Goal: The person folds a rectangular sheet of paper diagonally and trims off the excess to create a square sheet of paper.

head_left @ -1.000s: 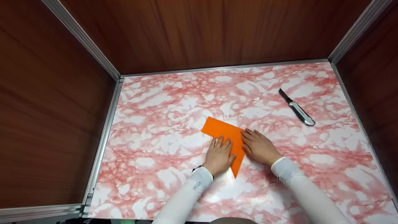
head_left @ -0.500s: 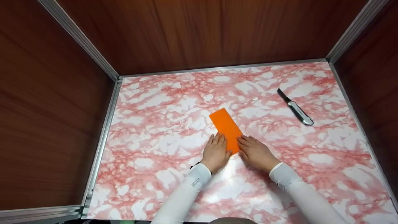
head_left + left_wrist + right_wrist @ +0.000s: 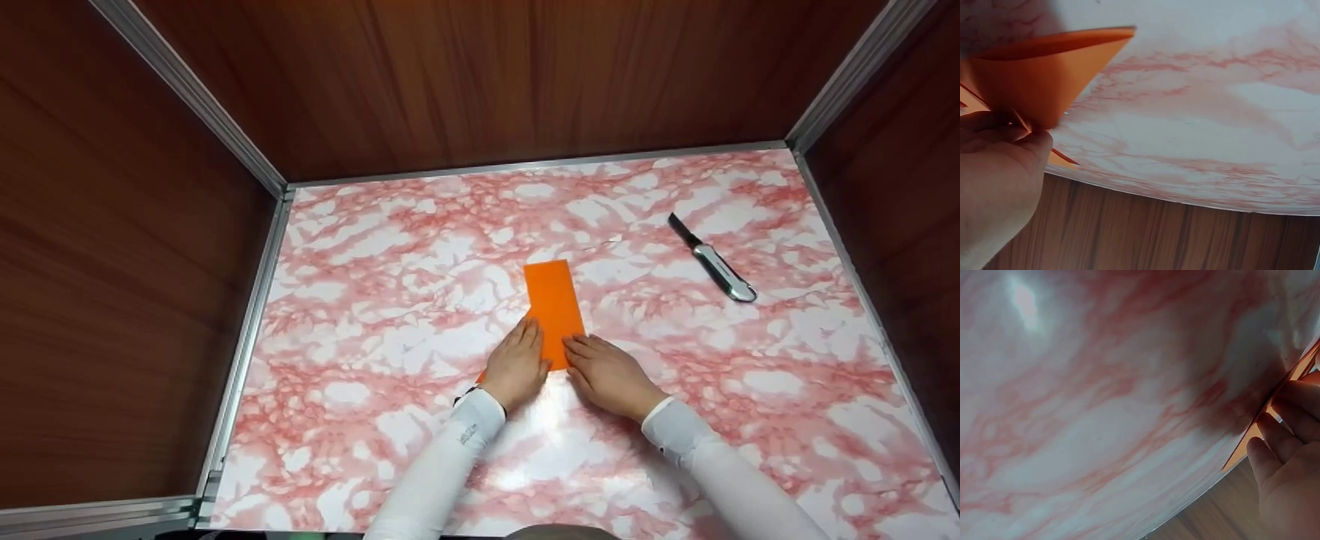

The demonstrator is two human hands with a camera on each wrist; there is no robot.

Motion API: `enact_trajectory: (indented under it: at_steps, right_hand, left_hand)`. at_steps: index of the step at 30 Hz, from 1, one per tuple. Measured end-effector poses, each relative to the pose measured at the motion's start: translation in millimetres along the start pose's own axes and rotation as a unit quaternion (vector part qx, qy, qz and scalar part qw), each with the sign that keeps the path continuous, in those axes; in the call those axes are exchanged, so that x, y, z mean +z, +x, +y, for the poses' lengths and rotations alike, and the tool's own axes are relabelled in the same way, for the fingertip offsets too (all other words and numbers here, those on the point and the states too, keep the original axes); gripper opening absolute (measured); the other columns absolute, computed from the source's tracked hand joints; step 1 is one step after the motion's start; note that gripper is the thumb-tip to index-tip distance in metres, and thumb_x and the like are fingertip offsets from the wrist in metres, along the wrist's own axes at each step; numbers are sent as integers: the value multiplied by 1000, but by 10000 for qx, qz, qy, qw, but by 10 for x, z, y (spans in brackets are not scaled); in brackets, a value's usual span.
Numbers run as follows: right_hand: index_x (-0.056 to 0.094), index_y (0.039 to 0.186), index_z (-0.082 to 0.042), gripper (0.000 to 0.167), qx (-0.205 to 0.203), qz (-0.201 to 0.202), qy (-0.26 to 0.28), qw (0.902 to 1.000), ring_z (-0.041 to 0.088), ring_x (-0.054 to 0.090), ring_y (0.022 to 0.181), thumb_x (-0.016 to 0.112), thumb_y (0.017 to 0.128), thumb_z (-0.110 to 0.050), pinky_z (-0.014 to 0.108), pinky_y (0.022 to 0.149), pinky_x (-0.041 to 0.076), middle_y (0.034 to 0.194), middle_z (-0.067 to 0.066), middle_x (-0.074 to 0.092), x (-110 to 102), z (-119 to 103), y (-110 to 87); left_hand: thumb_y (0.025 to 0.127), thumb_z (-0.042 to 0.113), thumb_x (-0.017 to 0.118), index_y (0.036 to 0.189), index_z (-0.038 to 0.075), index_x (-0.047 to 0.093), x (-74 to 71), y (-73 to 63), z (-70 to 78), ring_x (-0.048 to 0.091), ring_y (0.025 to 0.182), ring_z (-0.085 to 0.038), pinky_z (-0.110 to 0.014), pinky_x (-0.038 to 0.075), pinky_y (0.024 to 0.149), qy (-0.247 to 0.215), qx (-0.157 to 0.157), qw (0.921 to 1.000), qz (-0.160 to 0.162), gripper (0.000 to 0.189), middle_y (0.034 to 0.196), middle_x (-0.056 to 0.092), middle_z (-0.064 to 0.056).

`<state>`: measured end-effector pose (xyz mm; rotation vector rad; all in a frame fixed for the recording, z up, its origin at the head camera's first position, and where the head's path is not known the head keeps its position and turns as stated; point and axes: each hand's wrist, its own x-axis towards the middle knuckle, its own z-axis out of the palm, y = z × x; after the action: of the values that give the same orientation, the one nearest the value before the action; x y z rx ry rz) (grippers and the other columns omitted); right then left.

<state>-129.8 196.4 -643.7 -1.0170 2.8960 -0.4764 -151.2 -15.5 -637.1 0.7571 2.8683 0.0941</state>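
A folded sheet of orange paper [image 3: 553,300] lies on the table in the head view, its long strip pointing away from the person. My left hand [image 3: 517,366] grips its near left part. A raised flap [image 3: 1044,79] of the paper stands up beside the fingertips in the left wrist view, and another orange corner shows beside the left wrist in the head view. On the other side, my right hand [image 3: 611,373] pinches the near right edge. In the right wrist view its fingers [image 3: 1278,433] meet the paper's edge; the thumb is hard to make out.
A utility knife [image 3: 724,274] with its dark blade out lies at the right, blade pointing away. The pink-and-white marbled table [image 3: 375,300] is bordered by metal rails and dark wood panels [image 3: 480,82] at the back and sides.
The paper has turned from an L-like outline to a nearly upright strip. The long end swung first up, then rightward. Both hands stayed on it and shifted slightly left.
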Motion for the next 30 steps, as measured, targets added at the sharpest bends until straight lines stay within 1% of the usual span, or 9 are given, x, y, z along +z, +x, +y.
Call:
enact_trajectory:
  at_steps: [5,9,12,14,17,20,24,27,30]
  right_hand:
    - [58,141,6,48,44,79,8,10000,34,48,139,57,104,-25,47,117,33,147,18,55,19,1,6]
    - [58,140,6,47,84,145,83,9998,35,49,139,58,104,-24,47,116,35,147,19,55,32,-12,9]
    - [59,139,6,47,125,148,306,9993,35,49,138,59,104,-24,49,114,37,146,19,56,12,-6,10]
    - [60,140,4,46,207,91,565,9981,35,49,139,59,104,-25,50,113,38,147,18,55,-15,20,10]
    - [58,143,2,49,407,19,888,9952,34,45,141,59,104,-28,52,114,36,150,17,52,-57,119,0]
    - [52,149,0,53,703,68,1002,9925,36,38,146,59,105,-29,53,117,31,156,18,45,-101,305,-22]
    - [44,153,2,58,1229,478,805,9880,42,27,150,59,104,-25,56,120,21,161,23,34,-171,701,-79]
    - [40,153,6,62,1743,902,632,9785,49,21,149,59,103,-24,59,120,16,161,30,29,-271,1050,-154]
    - [37,152,10,67,2292,1201,469,9648,54,19,147,59,101,-27,62,119,16,159,35,27,-405,1386,-262]
  left_hand:
    - [109,40,47,157,-1,37,-1,-20,-28,21,154,-28,-35,19,123,-103,126,9999,-22,64,165,32,-13]
    - [108,39,48,157,-2,36,3,-32,-40,22,154,-29,-35,18,123,-29,214,9998,1,64,164,32,-15]
    - [108,39,48,157,0,37,9,-30,-48,23,154,-30,-36,18,123,20,279,9996,18,63,164,32,-16]
    - [108,39,49,157,2,38,17,-26,-55,23,154,-29,-35,20,123,-14,296,9996,40,62,164,32,-16]
    - [107,38,51,157,5,40,29,-19,-65,24,153,-29,-35,21,122,-132,317,9994,107,61,164,32,-15]
    - [107,37,51,157,5,40,30,-17,-72,24,154,-28,-36,21,122,-286,325,9990,125,60,164,32,-15]
    - [108,37,50,158,5,38,26,-19,-76,22,154,-28,-36,19,123,-379,334,9987,82,60,165,30,-14]
    - [108,37,50,158,6,38,19,-22,-77,20,155,-28,-35,18,123,-383,320,9987,46,61,165,29,-14]
    - [108,37,50,158,6,37,16,-23,-79,20,155,-28,-35,18,123,-367,316,9988,26,61,166,29,-14]
